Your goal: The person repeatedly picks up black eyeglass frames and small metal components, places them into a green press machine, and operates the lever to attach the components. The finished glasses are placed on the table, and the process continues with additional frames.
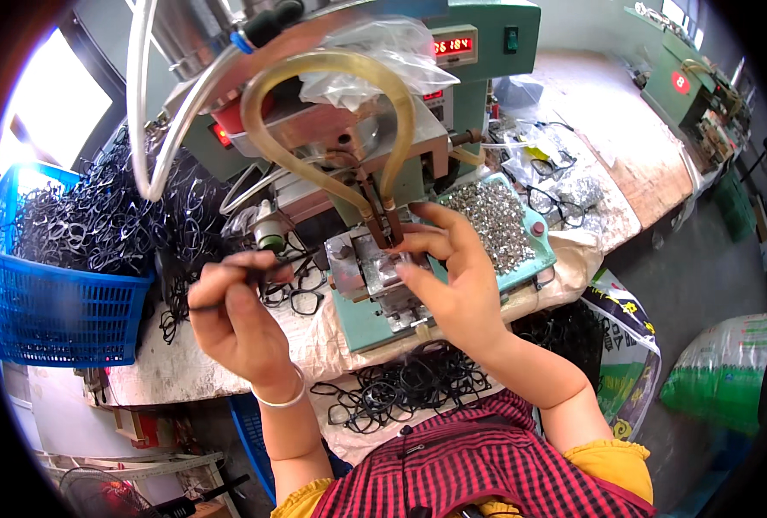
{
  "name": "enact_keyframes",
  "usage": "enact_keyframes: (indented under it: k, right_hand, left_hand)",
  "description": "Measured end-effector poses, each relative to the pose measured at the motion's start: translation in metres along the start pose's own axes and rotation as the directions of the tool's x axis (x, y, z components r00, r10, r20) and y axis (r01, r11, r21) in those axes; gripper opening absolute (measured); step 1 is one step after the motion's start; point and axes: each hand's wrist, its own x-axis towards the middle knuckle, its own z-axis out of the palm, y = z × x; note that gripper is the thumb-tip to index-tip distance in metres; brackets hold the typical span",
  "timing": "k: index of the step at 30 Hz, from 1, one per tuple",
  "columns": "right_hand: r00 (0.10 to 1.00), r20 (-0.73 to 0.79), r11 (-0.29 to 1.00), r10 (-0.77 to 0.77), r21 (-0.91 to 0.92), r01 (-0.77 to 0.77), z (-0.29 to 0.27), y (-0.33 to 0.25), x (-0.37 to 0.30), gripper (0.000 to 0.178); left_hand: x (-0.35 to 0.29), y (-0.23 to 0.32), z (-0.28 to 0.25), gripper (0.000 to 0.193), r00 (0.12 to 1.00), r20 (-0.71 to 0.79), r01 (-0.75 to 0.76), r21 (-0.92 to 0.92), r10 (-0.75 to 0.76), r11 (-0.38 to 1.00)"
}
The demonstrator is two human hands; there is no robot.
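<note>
My left hand [250, 319] is closed on a dark eyeglass frame [293, 258], partly blurred, which reaches toward the metal fixture [375, 266] of a bench machine. At that fixture, just under two upright dark metal prongs [383, 226], my right hand [461, 281] has thumb and index fingertips drawn close together. Whatever small thing lies between them is too tiny to make out. The other right fingers are bent and raised beside the prongs. A yellowish hose [401, 112] loops above the prongs.
Right of the fixture, a pale green tray [535, 250] holds many small metal pieces. Black eyeglass frames [409, 380] are heaped at the table's front edge, and more fill a blue basket [64, 311] at left. Clear plastic bags [565, 194] lie back right.
</note>
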Motion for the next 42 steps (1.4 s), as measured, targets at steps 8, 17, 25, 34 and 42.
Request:
enact_keyframes:
  k: [8,17,25,34,42]
  right_hand:
    - [0.979,0.007,0.290,-0.206,-0.955,0.068,-0.120,0.065,0.013,0.022]
    - [0.923,0.225,0.263,-0.311,-0.913,0.311,-0.119,0.083,0.019,0.011]
    - [0.932,-0.025,0.577,-0.362,-0.791,0.203,-0.125,0.080,0.026,0.012]
    - [0.888,-0.459,0.992,0.036,-0.095,-0.089,-0.122,0.109,0.023,0.016]
    - [0.935,-0.344,0.937,-0.087,-0.346,-0.040,-0.097,0.085,0.028,0.013]
  left_hand:
    - [-0.040,-0.004,0.032,0.015,0.787,0.593,-0.336,0.183,0.168,0.924]
    - [-0.046,-0.013,0.033,0.020,0.768,0.625,-0.330,0.197,0.141,0.923]
    - [-0.101,0.010,0.001,0.031,0.865,0.499,-0.337,0.504,0.050,0.795]
    - [-0.086,-0.060,-0.112,0.006,0.966,-0.174,0.245,0.846,-0.190,0.473]
    - [-0.096,-0.149,-0.124,0.026,0.900,0.139,-0.090,0.987,-0.413,0.137]
